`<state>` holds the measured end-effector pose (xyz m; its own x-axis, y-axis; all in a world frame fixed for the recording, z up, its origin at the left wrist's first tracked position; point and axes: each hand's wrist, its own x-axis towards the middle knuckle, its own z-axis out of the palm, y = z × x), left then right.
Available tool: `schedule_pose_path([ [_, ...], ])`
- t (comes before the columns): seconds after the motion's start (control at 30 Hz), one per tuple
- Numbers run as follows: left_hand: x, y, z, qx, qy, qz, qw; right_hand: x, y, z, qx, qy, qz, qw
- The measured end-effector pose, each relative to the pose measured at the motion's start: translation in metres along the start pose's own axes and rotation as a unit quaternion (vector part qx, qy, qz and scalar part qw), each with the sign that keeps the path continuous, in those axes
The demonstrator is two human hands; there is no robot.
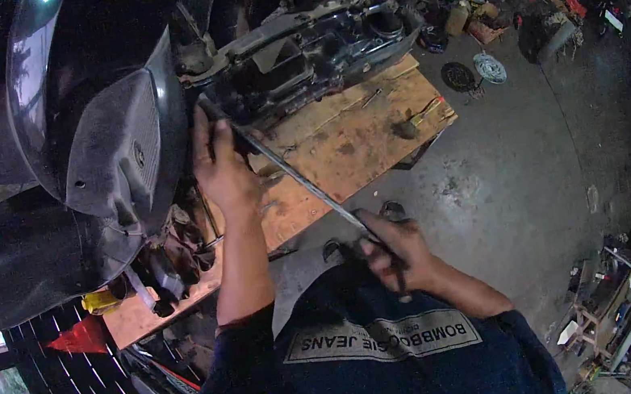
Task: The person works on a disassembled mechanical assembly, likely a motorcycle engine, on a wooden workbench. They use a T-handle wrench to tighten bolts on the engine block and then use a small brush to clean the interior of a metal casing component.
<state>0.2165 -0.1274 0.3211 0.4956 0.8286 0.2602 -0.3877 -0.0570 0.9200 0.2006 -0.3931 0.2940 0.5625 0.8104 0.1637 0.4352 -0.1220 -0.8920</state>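
My left hand (223,166) is raised against the underside of a dark engine block (311,55) and steadies the far end of a long thin metal rod (296,175). My right hand (397,254) is closed around the rod's near end, close to my chest. The rod runs diagonally from the engine down to my right hand. A grey scooter body panel (113,154) stands left of my left hand. The rod's tip is hidden behind my left hand.
A worn wooden board (356,138) lies under the engine, with a small tool (418,120) on it. Round metal discs (476,71) lie on the concrete floor (509,184). Cluttered parts fill the far top right and lower right. A red item (79,336) sits lower left.
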Motion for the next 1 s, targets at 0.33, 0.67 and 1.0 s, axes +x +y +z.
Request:
schedule_pose_path([
  [0.33, 0.038, -0.009, -0.045, 0.125, -0.016, 0.037, 0.991, 0.021, -0.052, 0.033, -0.094, 0.002, 0.021, 0.995],
  [0.67, 0.014, 0.037, -0.016, 0.079, 0.005, -0.115, 0.990, 0.020, -0.071, 0.053, -0.232, 0.061, -0.012, 0.971],
  [1.0, 0.045, -0.015, -0.037, 0.227, -0.018, 0.145, 0.963, 0.015, -0.077, 0.073, -0.081, 0.133, 0.030, 0.987],
])
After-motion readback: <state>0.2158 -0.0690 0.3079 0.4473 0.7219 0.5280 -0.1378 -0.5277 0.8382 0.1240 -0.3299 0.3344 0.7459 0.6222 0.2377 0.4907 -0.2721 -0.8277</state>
